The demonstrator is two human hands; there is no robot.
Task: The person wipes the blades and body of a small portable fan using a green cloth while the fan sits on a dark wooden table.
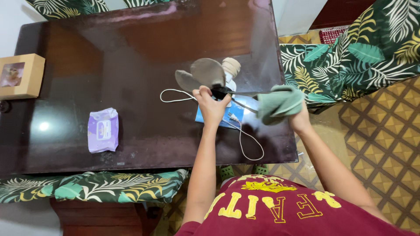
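Left hand: the left hand [211,104] sits over the middle-right part of the table, fingers curled tight around the black hub of a small fan with grey translucent blades [204,75], holding it up off the tabletop.

Right hand: the right hand [294,114] is at the table's right edge, fingers closed into a bunched sage-green cloth [280,102]; the cloth covers most of the fingers and is pressed against the tip of one fan blade.

Fan: it hangs above the right half of the dark, glossy wooden table [131,65]. Two blades fan out up and left of the hub, and a third runs right towards the cloth. Its pale cream motor body [230,70] shows just behind the blades.

Cable: a thin white cord [246,139] runs from the fan, one loop lying left of the left hand and another curving down to the table's near edge.

Under the fan: a flat blue item [202,117] lies on the table beneath the left hand, mostly hidden by it.

Wipes: a soft lilac pack of wet wipes [103,130] lies on the left part of the table, well apart from both hands.

Box: a tan cardboard box [19,76] stands at the table's far left edge.

Surroundings: cushions with a green leaf print [350,61] lie along the right and near sides of the table.
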